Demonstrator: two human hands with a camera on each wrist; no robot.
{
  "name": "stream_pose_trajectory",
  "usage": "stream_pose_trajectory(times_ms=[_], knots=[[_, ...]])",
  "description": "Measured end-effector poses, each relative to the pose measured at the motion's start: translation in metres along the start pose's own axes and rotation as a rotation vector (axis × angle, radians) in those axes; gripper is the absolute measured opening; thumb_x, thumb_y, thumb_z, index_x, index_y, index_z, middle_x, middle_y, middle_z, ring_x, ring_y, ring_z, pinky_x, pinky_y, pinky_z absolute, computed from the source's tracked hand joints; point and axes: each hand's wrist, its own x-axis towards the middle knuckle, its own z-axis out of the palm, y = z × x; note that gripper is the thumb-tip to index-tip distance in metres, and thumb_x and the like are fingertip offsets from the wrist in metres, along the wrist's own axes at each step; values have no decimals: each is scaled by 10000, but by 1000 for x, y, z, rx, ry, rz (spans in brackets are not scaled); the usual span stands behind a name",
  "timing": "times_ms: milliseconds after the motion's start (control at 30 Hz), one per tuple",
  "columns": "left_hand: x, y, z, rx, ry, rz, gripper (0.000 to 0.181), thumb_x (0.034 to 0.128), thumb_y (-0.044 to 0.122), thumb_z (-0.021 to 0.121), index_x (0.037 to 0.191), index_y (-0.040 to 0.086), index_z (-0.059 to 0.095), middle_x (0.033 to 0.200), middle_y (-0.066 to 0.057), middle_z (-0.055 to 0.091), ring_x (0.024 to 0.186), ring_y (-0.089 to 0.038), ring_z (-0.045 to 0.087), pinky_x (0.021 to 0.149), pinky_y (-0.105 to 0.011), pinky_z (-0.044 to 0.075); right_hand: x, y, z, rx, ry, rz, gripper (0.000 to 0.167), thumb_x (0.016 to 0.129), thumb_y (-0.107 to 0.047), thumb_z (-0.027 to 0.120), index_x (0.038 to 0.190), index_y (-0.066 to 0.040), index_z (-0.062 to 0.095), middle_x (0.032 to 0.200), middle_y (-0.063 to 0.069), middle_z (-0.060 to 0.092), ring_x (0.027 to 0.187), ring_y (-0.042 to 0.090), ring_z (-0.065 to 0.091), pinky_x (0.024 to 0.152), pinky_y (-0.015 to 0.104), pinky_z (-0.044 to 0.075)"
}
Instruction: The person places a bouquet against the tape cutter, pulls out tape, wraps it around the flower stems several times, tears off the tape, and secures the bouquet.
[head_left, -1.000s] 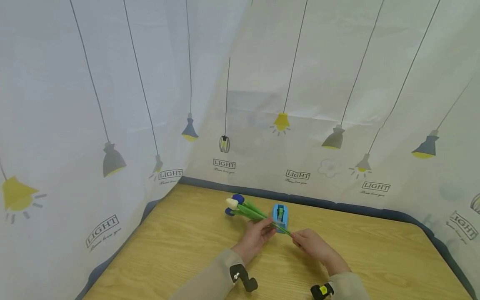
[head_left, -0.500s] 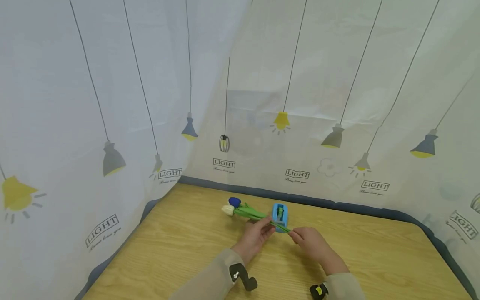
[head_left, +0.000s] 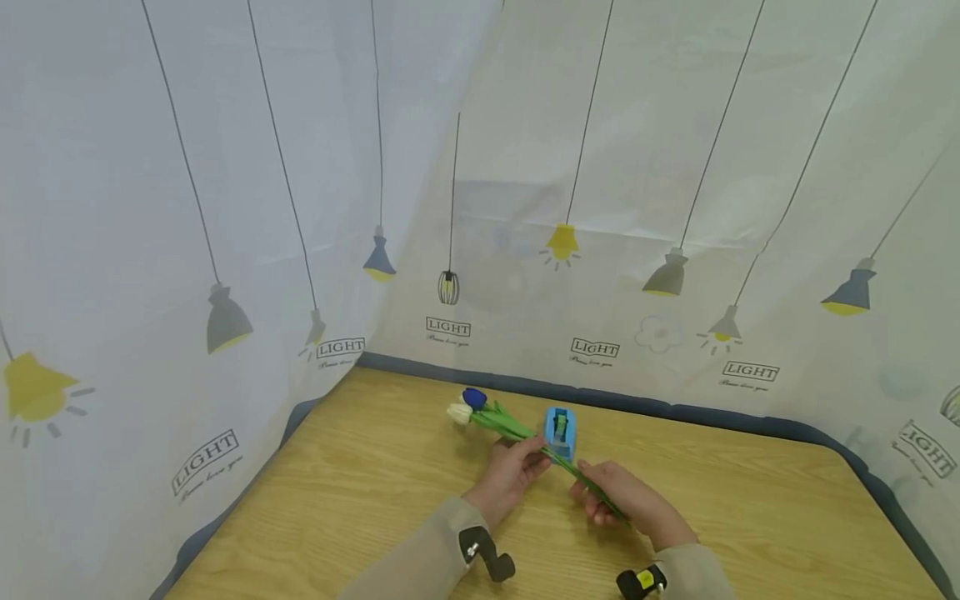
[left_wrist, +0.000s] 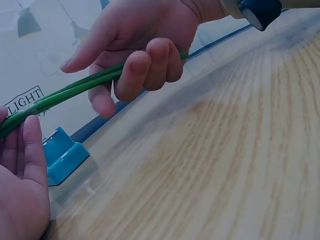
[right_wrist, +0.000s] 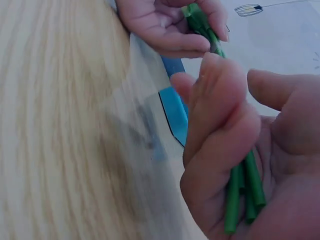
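Note:
A bunch of tulips with a white and a blue head (head_left: 474, 398) slants across the table in the head view. My left hand (head_left: 508, 473) grips its green stems just below the leaves. Farther down, the fingers of my right hand (head_left: 628, 497) curl round the stems, and in the right wrist view the cut stem ends (right_wrist: 245, 200) lie along the palm. Clear, shiny tape (left_wrist: 31, 109) seems to circle the stems beside the left fingers. Just beyond the stems sits a blue tape dispenser (head_left: 560, 425) with a green hub; neither hand holds it.
The wooden table (head_left: 360, 492) ends at a dark blue padded edge (head_left: 525, 385) along the back and sides. Behind it hangs a pale curtain (head_left: 510, 292) printed with lamps.
My right hand has gone from pinching the stem ends to curling round the stems, whose ends now reach past it. The bunch has turned, with one blue head now hidden. My left hand stays put.

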Motion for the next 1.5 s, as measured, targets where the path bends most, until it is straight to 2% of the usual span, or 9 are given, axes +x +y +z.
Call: stream_pose_trajectory(times_ms=[133, 267, 433, 633, 767, 933, 1000, 1300, 1500], knots=[[2, 0, 0, -3, -5, 3, 51, 988, 63, 693, 1028, 64, 662, 895, -31, 721, 812, -96, 727, 769, -199, 631, 1, 5, 1, 105, -26, 80, 642, 1149, -511, 351, 1139, 11, 724, 630, -87, 625, 500, -9, 513, 476, 150, 423], [2, -1, -1, 7, -12, 10, 49, 985, 80, 697, 1009, 73, 655, 887, -24, 713, 807, -91, 725, 766, -198, 630, 3, 8, 3, 144, -54, 113, 593, 1149, -509, 344, 1002, -79, 727, 604, -115, 548, 482, -11, 410, 461, 156, 336], [1, 0, -1, 6, -22, 15, 51, 994, 90, 698, 1007, 81, 650, 898, -18, 710, 807, -85, 725, 766, -193, 631, 3, 5, 1, 180, -112, 78, 489, 1169, -431, 325, 828, -163, 550, 617, -124, 372, 499, 19, 254, 466, 173, 246], [1, -2, -1, -10, -12, 9, 58, 998, 88, 696, 1038, 64, 660, 906, -22, 716, 808, -99, 725, 775, -209, 632, 5, 6, -1, 132, -97, 41, 455, 1165, -399, 363, 814, -156, 521, 628, -113, 400, 496, 29, 274, 466, 181, 257], [0, 0, -1, -15, -9, 8, 155, 1010, 111, 684, 1137, 50, 620, 953, -29, 722, 848, -103, 727, 796, -210, 630, 8, 7, 0, 52, -47, -5, 453, 1170, -368, 364, 839, -112, 537, 602, -103, 405, 475, 44, 291, 458, 192, 274], [0, 2, 0, -19, -15, 5, 167, 1040, 122, 647, 1181, 61, 583, 977, -31, 730, 868, -105, 725, 808, -208, 628, 11, 5, 1, -115, 67, -93, 543, 1168, -331, 407, 863, 105, 510, 561, -89, 376, 468, 72, 298, 461, 192, 281], [0, 2, 1, -25, -14, 0, 119, 1047, 126, 646, 1144, 81, 597, 973, -27, 736, 859, -105, 725, 806, -205, 628, 11, 3, 2, -193, 114, -122, 556, 1161, -330, 428, 877, 139, 515, 554, -78, 370, 478, 89, 296, 473, 200, 285], [-1, 3, 1, -43, -2, 0, 160, 1032, 153, 697, 1141, 54, 634, 961, -30, 747, 842, -99, 726, 788, -192, 628, 11, -3, 4, -615, 309, -215, 457, 1127, -266, 523, 701, -102, 548, 613, -55, 416, 548, 86, 345, 551, 241, 332], [-1, 1, 1, -44, 10, -11, 204, 1056, 123, 661, 1207, -6, 614, 990, -40, 748, 862, -94, 729, 799, -192, 628, 8, -6, 7, -706, 332, -195, 417, 1121, -246, 533, 728, -133, 612, 624, -49, 458, 550, 93, 380, 563, 254, 357]])
